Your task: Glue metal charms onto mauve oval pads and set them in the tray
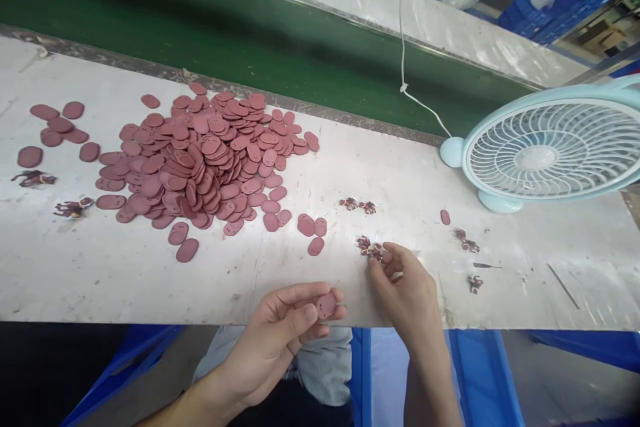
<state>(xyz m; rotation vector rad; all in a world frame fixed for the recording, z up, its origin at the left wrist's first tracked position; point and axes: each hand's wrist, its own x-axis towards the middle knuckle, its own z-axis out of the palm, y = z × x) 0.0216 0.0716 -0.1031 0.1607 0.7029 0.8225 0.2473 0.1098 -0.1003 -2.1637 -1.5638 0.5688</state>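
Note:
A flat reddish-brown oval piece [327, 306] with small holes is pinched between the thumb and fingers of my left hand [280, 327], just above the table's near edge. To its right, my right hand [407, 287] reaches down to a cluster of small dark brown figures [365, 245]. Its thumb and index fingertip are apart at the cluster's right end, at or touching one figure; I cannot tell whether they grip it. Behind them lie more such figures [358, 205]. A big heap of the oval pieces [200, 160] spreads over the table to the left.
On the white table [320, 177], a pale blue fan [537, 157] stands at the right, its white cable [403, 33] crossing a green belt [320, 53]. Loose figures [475, 283] and a thin dark strip [563, 285] lie at right. Blue bins [483, 373] sit below the near edge.

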